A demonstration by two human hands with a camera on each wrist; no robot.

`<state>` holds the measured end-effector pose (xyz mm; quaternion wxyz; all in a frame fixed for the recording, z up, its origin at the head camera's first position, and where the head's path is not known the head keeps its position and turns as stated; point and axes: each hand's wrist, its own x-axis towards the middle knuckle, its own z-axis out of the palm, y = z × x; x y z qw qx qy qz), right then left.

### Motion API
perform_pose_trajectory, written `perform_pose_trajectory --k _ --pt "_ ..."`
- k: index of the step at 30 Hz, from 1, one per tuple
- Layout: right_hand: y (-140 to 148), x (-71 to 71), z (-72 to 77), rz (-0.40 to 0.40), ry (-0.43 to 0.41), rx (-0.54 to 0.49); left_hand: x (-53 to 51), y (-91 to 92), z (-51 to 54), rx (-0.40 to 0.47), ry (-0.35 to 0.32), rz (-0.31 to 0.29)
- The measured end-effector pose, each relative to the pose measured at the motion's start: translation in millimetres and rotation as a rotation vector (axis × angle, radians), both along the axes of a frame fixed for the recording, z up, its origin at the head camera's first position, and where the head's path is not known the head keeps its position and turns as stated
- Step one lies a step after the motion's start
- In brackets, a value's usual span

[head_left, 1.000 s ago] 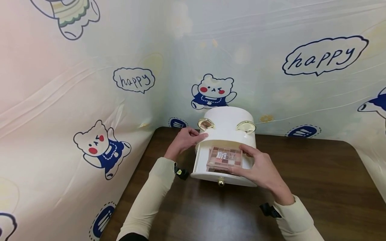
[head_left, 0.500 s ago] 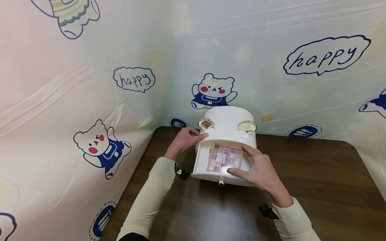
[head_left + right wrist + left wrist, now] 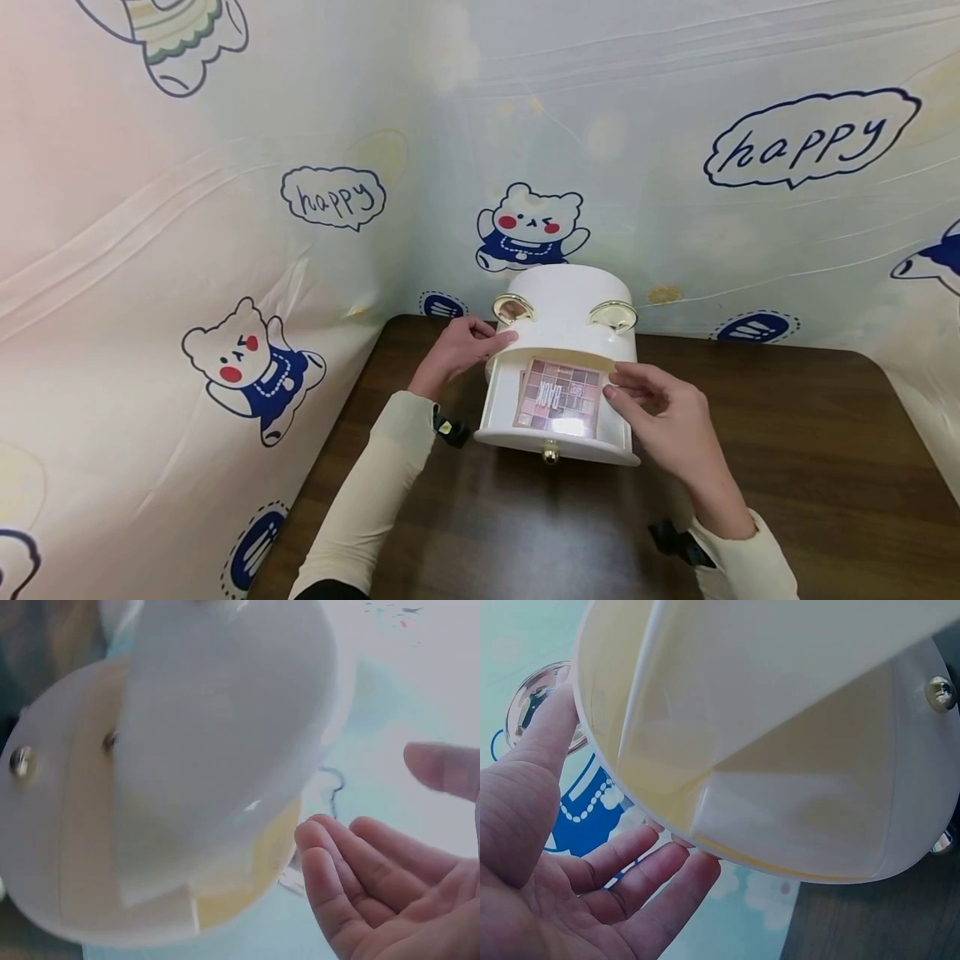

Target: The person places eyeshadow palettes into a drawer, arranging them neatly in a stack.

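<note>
A white storage box (image 3: pixel 570 292) with two gold-rimmed round ears stands on the table. Its top drawer (image 3: pixel 501 400) is pulled out and bears a gold knob (image 3: pixel 551 454). Lying in that drawer is a pinkish eyeshadow palette (image 3: pixel 557 400) with a shiny printed lid; a corner of something similar peeks out at its left. My left hand (image 3: pixel 461 348) holds the box's left side, thumb on the front near the ear. Just right of the palette, my right hand (image 3: pixel 678 421) hovers by the drawer's right wall. Its fingers are loosely bent and hold nothing in the right wrist view.
The dark brown wooden table (image 3: pixel 787 433) extends to both sides of the box and in front of it. Behind and to the left hangs a pale curtain (image 3: pixel 645 167) printed with bears and words. A lower gold knob (image 3: pixel 943 838) shows in the left wrist view.
The palette has gone from tilted to lying flat in the drawer. My right hand has let it go and drawn back to the right. The left hand has stayed put.
</note>
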<state>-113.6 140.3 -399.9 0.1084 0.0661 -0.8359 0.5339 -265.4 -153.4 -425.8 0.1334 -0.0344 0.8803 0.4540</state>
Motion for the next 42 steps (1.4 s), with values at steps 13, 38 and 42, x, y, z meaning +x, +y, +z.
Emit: perform_pose_trajectory --k 13,38,42 --pt "-8.2 32.1 2.1 0.109 -0.088 -0.537 0.2 0.7 0.3 -0.003 0.004 0.007" --pt "-56.8 60.2 -52.7 0.189 -0.31 -0.649 1.3 -1.8 0.6 -0.011 -0.023 0.03" --pt "-61.3 59.9 -61.2 0.14 -0.38 -0.692 1.5 -1.7 0.1 -0.011 -0.024 0.025"
